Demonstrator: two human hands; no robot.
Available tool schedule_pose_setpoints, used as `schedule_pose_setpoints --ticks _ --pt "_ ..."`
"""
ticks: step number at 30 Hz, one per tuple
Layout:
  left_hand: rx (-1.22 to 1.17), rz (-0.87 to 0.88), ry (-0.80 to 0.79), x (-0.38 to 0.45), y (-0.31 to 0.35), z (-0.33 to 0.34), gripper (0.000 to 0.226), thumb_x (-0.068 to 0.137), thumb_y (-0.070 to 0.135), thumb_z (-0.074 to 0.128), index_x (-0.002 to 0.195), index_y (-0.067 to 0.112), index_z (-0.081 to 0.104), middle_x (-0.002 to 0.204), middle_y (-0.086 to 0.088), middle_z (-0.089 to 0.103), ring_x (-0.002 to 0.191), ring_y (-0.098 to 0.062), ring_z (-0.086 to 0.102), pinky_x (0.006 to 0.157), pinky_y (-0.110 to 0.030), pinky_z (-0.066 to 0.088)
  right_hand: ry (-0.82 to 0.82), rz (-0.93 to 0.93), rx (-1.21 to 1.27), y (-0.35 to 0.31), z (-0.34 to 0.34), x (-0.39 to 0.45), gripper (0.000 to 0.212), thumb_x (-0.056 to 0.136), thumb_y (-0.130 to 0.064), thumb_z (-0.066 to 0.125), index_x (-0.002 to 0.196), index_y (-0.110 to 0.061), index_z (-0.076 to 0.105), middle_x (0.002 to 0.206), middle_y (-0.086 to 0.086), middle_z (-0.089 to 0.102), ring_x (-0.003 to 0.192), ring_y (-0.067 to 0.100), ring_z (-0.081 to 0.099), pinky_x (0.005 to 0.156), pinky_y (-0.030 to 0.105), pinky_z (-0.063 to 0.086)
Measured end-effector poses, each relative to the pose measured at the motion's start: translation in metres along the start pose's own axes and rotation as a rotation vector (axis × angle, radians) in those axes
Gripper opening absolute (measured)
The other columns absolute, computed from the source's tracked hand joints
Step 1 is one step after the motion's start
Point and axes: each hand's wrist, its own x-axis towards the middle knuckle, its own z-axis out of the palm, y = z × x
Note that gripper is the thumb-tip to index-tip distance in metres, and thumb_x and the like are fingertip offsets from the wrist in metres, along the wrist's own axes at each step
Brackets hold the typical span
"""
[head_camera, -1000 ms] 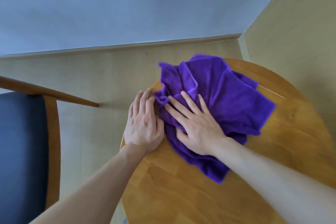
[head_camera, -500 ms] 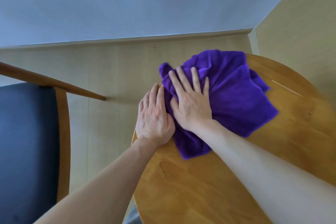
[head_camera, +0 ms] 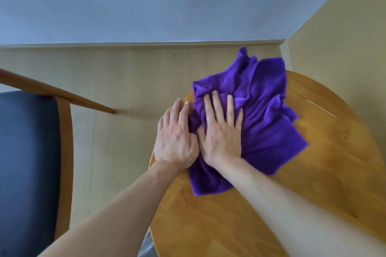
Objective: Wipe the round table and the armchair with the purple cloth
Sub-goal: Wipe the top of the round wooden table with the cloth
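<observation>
The purple cloth (head_camera: 257, 115) has slid farther across the round table (head_camera: 323, 173) under flat, spread hands (head_camera: 198, 137).

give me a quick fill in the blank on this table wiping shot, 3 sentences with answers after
1. The right hand presses flat on the ____ cloth.
2. The cloth lies on the round ____ table.
3. The left hand rests at the table's edge, on the side nearer the ____ with the dark seat.

Missing words: purple; wooden; armchair
</observation>
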Motion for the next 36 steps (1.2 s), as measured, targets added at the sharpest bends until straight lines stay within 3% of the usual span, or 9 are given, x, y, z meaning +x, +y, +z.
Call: schedule_pose_setpoints --ticks 5,11,13,17,20,25,27,34,36 --pt "-0.064 -0.007 0.035 0.002 -0.001 0.002 0.072 0.083 0.030 0.031 0.150 0.005 0.042 0.159 -0.015 0.037 0.143 -0.035 0.037 0.118 -0.043 0.028 -0.109 -0.457 -0.113 0.055 -0.014 0.014 0.080 0.090 -0.051 0.036 0.163 -0.028 0.015 0.172 -0.007 0.008 0.158 0.027 0.001 0.124 0.058 0.013" --pt "-0.090 -0.017 0.051 0.002 -0.003 0.004 0.070 0.086 0.033 0.032 0.151 0.010 0.041 0.160 -0.010 0.037 0.146 -0.028 0.035 0.121 -0.041 0.027 0.075 0.126 0.070 0.023 -0.010 0.046 0.078 0.087 -0.049 0.027 0.162 -0.027 0.022 0.170 -0.005 0.016 0.158 0.029 0.007 0.124 0.058 0.009" --pt "-0.134 0.001 0.060 0.002 -0.007 0.002 0.070 0.085 0.030 0.032 0.150 0.007 0.043 0.159 -0.013 0.039 0.146 -0.027 0.036 0.120 -0.042 0.030 0.050 0.115 0.064 -0.005 -0.003 0.034 0.080 0.088 -0.049 0.024 0.163 -0.023 0.017 0.172 -0.001 0.011 0.158 0.033 0.003 0.124 0.060 0.007" --pt "-0.200 0.076 0.058 -0.004 -0.016 -0.005 0.068 0.086 0.022 0.037 0.151 0.003 0.040 0.158 -0.014 0.039 0.148 -0.022 0.033 0.121 -0.035 0.030 -0.088 -0.245 -0.045 -0.005 0.002 0.005 0.077 0.098 -0.051 0.025 0.164 -0.021 -0.001 0.172 -0.001 -0.008 0.157 0.033 -0.013 0.124 0.062 0.003" --pt "-0.063 0.093 0.035 -0.024 -0.023 -0.003 0.067 0.091 0.026 0.034 0.154 0.002 0.033 0.164 -0.014 0.028 0.152 -0.024 0.025 0.125 -0.036 0.021 -0.099 -0.387 -0.068 0.023 -0.006 0.017 0.078 0.096 -0.057 0.029 0.164 -0.027 0.006 0.172 -0.007 0.000 0.158 0.026 -0.006 0.124 0.061 0.010" --pt "-0.035 0.039 0.044 -0.040 -0.024 0.002 0.068 0.093 0.029 0.030 0.155 0.001 0.029 0.166 -0.015 0.023 0.154 -0.024 0.019 0.126 -0.037 0.017 0.012 0.014 0.089 -0.014 -0.003 0.023 0.078 0.089 -0.049 0.023 0.163 -0.029 0.015 0.171 -0.007 0.009 0.158 0.027 0.000 0.125 0.058 0.004" --pt "-0.100 0.029 0.061 -0.043 -0.027 0.001 0.070 0.090 0.024 0.029 0.154 -0.003 0.032 0.163 -0.017 0.028 0.154 -0.023 0.021 0.125 -0.039 0.019 0.006 0.042 0.121 -0.040 0.003 0.006 0.080 0.086 -0.049 0.020 0.163 -0.028 0.016 0.172 -0.006 0.009 0.158 0.030 -0.001 0.123 0.058 0.001" --pt "-0.071 0.003 0.110 -0.081 -0.035 0.004 0.068 0.094 0.030 0.037 0.154 0.000 0.032 0.163 -0.017 0.028 0.151 -0.027 0.026 0.121 -0.046 0.029 -0.180 -0.639 -0.130 0.025 -0.005 -0.022 0.077 0.094 -0.051 0.033 0.164 -0.031 0.007 0.172 -0.011 0.000 0.158 0.024 -0.006 0.125 0.055 0.004" --pt "-0.036 -0.024 0.109 -0.079 -0.035 0.006 0.069 0.094 0.034 0.037 0.155 0.003 0.032 0.165 -0.014 0.026 0.151 -0.027 0.026 0.124 -0.041 0.024 -0.160 -0.651 -0.175 0.044 -0.010 -0.003 0.078 0.093 -0.053 0.036 0.163 -0.033 0.010 0.171 -0.013 0.005 0.158 0.021 -0.002 0.126 0.052 0.007"
